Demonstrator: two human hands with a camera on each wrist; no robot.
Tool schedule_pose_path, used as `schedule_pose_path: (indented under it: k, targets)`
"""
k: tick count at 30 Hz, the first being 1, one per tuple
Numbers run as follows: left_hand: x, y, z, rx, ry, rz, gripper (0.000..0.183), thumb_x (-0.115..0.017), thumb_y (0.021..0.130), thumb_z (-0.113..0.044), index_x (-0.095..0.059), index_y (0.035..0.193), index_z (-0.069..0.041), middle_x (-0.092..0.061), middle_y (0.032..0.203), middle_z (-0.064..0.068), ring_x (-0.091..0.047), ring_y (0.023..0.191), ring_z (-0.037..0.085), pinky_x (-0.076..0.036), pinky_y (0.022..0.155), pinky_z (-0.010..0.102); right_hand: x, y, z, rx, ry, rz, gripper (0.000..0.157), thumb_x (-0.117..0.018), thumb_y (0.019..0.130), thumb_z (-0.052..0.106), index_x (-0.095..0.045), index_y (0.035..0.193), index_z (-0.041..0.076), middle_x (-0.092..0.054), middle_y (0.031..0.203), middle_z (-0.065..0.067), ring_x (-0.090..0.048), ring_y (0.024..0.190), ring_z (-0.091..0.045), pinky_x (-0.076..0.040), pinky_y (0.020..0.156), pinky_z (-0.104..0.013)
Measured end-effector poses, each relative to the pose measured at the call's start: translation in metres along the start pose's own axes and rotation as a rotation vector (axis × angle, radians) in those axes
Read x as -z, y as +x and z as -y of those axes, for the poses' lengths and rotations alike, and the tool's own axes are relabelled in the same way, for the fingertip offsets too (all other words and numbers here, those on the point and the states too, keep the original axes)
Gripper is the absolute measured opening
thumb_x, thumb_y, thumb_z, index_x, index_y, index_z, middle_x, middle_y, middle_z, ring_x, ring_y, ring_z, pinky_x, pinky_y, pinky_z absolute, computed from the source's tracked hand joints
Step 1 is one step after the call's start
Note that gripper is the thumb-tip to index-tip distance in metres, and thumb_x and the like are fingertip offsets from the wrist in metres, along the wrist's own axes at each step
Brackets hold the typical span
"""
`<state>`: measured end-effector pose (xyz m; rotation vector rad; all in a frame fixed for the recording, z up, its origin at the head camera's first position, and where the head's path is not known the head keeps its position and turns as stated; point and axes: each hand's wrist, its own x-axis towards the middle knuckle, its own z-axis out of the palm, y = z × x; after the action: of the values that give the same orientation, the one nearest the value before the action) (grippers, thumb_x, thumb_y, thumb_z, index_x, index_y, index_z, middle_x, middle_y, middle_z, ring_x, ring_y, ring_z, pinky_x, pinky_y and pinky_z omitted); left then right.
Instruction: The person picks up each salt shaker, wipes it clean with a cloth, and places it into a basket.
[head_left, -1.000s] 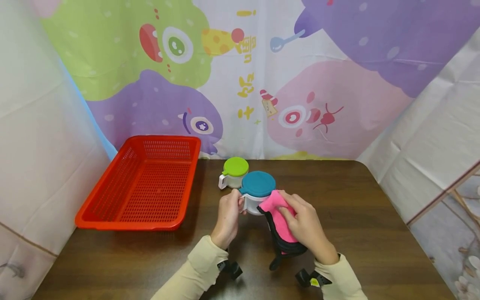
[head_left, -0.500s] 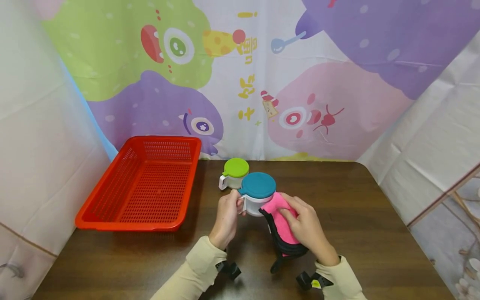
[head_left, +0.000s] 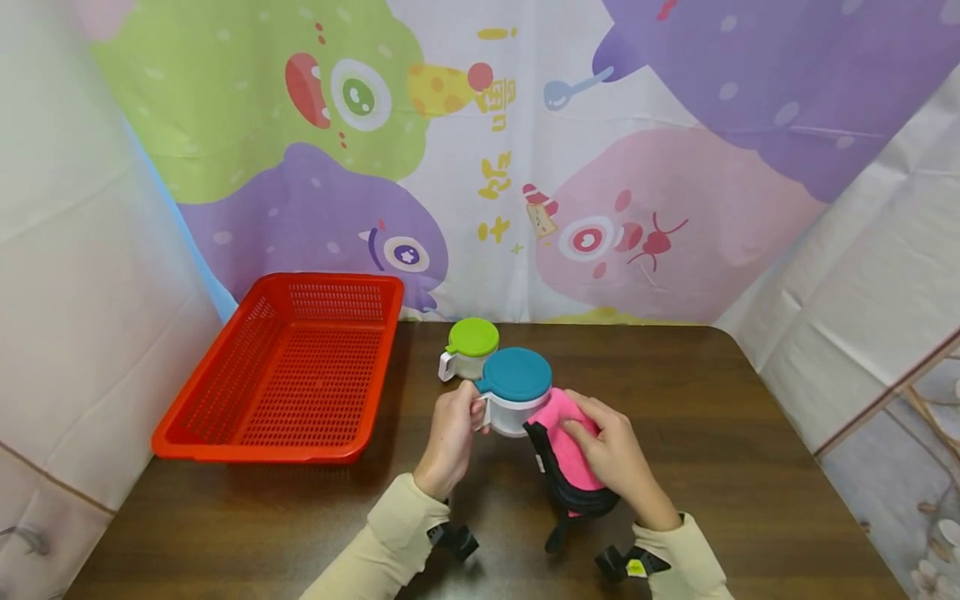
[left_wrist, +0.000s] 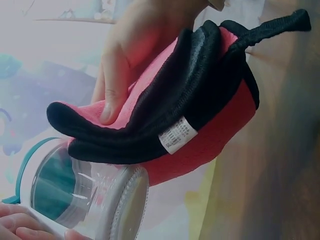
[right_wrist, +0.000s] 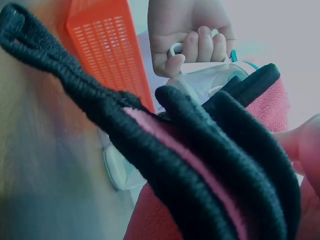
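Note:
My left hand [head_left: 450, 433] grips the white handle of a clear seasoning jar [head_left: 513, 414] with a blue lid [head_left: 516, 375], fingers curled round it. To the jar's right, my right hand [head_left: 611, 450] pinches a folded pink cleaning cloth [head_left: 567, 454], thumb on top. Black edging, a hanging loop and a small white label [left_wrist: 178, 135] show on the cloth. In the left wrist view the cloth's folded end overlaps the side of the jar [left_wrist: 55, 185], which lies tilted in that view. From the right wrist, black-edged folds [right_wrist: 200, 145] cover much of the jar.
Just behind the held jar stands a smaller jar with a green lid [head_left: 473, 337] and a white handle. A red perforated plastic basket [head_left: 367, 408] sits at the left of the brown wooden table [head_left: 720, 467]. A cartoon-printed curtain [head_left: 480, 275] hangs behind the table.
The cloth in my right hand has shifted slightly right and down along the jar's side. My left hand keeps its hold on the handle, with the jar nearly in place.

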<state>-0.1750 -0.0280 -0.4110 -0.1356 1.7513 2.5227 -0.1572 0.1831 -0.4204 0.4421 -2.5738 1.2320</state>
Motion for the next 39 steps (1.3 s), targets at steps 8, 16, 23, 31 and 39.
schedule_pose_path:
  k: [8, 16, 23, 31, 39]
  targets:
    - [0.002, 0.000, -0.002, 0.010, 0.015, 0.016, 0.030, -0.036, 0.087, -0.008, -0.037, 0.057, -0.011, -0.031, 0.053, -0.004, -0.031, 0.053, 0.013, -0.036, 0.058, 0.027, 0.002, 0.002, -0.003, -0.088, 0.087, 0.051, 0.040, -0.066, 0.088, 0.006, -0.062, 0.128, 0.003, -0.064, 0.126, -0.018, -0.062, 0.116, -0.036, -0.050, 0.096, -0.052]
    - [0.003, 0.002, -0.002, 0.016, 0.015, 0.033, 0.030, -0.037, 0.087, -0.008, -0.037, 0.057, -0.012, -0.031, 0.054, -0.005, -0.031, 0.054, 0.012, -0.037, 0.057, 0.027, 0.003, 0.004, -0.008, -0.178, 0.146, 0.104, 0.041, -0.061, 0.092, 0.007, -0.058, 0.132, 0.004, -0.062, 0.129, -0.018, -0.062, 0.114, -0.033, -0.050, 0.090, -0.033]
    - [0.007, 0.002, 0.000, 0.025, 0.003, 0.051, 0.031, -0.035, 0.088, -0.007, -0.036, 0.057, -0.012, -0.030, 0.054, -0.004, -0.031, 0.053, 0.013, -0.036, 0.058, 0.027, 0.002, 0.005, -0.012, -0.185, 0.201, 0.122, 0.040, -0.060, 0.091, 0.004, -0.058, 0.132, 0.001, -0.063, 0.128, -0.020, -0.061, 0.111, -0.034, -0.050, 0.086, -0.025]
    - [0.011, 0.003, 0.000, 0.020, 0.015, 0.086, 0.031, -0.034, 0.087, -0.006, -0.036, 0.057, -0.012, -0.030, 0.053, -0.004, -0.030, 0.053, 0.013, -0.036, 0.058, 0.027, 0.002, 0.007, -0.017, -0.260, 0.337, 0.147, 0.041, -0.057, 0.092, 0.001, -0.056, 0.132, -0.002, -0.061, 0.128, -0.024, -0.058, 0.105, -0.021, -0.048, 0.083, -0.022]
    - [0.013, 0.004, -0.004, 0.027, 0.048, 0.105, 0.030, -0.035, 0.086, -0.006, -0.034, 0.056, -0.011, -0.030, 0.053, -0.004, -0.030, 0.053, 0.014, -0.037, 0.058, 0.028, 0.006, 0.012, -0.019, -0.328, 0.407, 0.228, 0.044, -0.054, 0.094, 0.004, -0.051, 0.138, 0.001, -0.058, 0.131, -0.025, -0.055, 0.103, -0.026, -0.049, 0.081, -0.027]
